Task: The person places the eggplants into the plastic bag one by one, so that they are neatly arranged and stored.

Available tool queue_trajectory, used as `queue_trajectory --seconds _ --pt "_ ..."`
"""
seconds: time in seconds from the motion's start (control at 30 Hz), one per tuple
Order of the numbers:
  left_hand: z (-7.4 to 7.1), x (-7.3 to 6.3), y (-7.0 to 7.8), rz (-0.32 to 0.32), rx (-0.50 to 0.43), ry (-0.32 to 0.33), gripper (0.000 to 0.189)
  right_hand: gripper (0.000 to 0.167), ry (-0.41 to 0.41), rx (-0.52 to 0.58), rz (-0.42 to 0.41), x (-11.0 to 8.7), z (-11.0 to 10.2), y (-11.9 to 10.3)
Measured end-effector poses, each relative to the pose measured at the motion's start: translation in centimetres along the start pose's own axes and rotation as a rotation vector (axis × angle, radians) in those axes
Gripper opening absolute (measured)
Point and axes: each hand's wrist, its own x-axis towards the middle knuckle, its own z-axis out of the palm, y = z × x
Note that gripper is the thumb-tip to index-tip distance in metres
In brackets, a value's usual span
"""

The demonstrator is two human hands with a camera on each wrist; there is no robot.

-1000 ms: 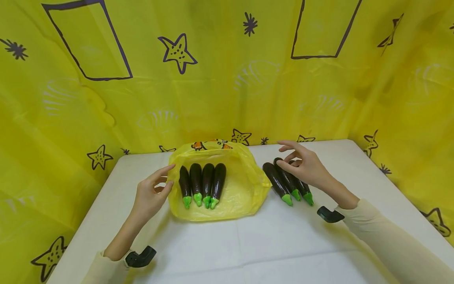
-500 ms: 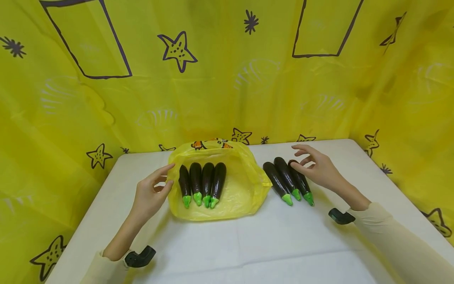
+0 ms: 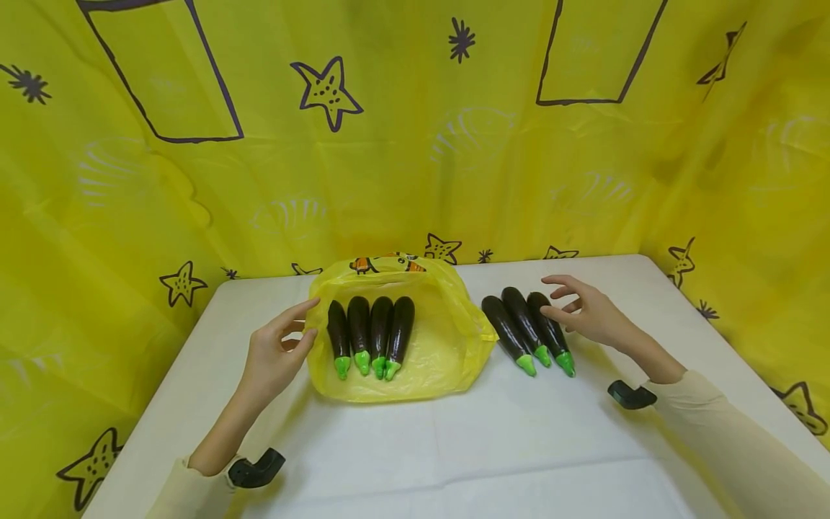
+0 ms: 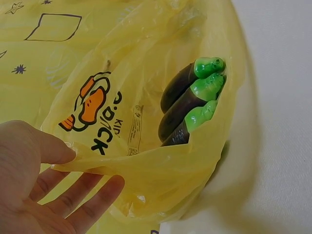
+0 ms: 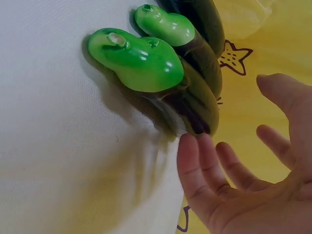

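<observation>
My left hand point(image 3: 275, 357) pinches the left rim of a yellow plastic bag point(image 3: 447, 353) between thumb and fingers. The bag lies with its mouth toward me, and a printed duck shows in the left wrist view. Inside, several dark eggplants point(image 3: 359, 331) with green stem ends lie side by side. To the right of the bag are three more eggplants on the table. Over the far end of the rightmost eggplant point(image 3: 552, 335) hovers my right hand point(image 3: 593, 313), fingers apart and holding nothing. In the right wrist view its fingertips are close beside that eggplant point(image 5: 195, 105); contact is unclear.
A white cloth point(image 3: 389, 454) with creases covers the table. Yellow curtains point(image 3: 389, 180) with drawn stars and shells hang behind the table and along both sides. A dark camera point(image 3: 256, 468) is worn at the left wrist, another dark camera point(image 3: 632, 395) at the right.
My right hand has moved right, from over the middle loose eggplant to the rightmost one. The left hand, the bag and the eggplants have stayed in place.
</observation>
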Motion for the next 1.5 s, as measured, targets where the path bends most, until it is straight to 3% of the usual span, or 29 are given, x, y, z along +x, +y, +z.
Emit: queue_trajectory --seconds 0.73,1.5 --pt "-0.09 -0.03 0.00 -0.007 -0.007 -0.003 0.050 0.073 -0.272 0.174 0.115 -0.16 -0.80 0.78" --pt "-0.03 -0.07 -0.20 -0.001 0.011 0.000 0.051 0.071 -0.314 0.143 0.131 -0.04 -0.66 0.50"
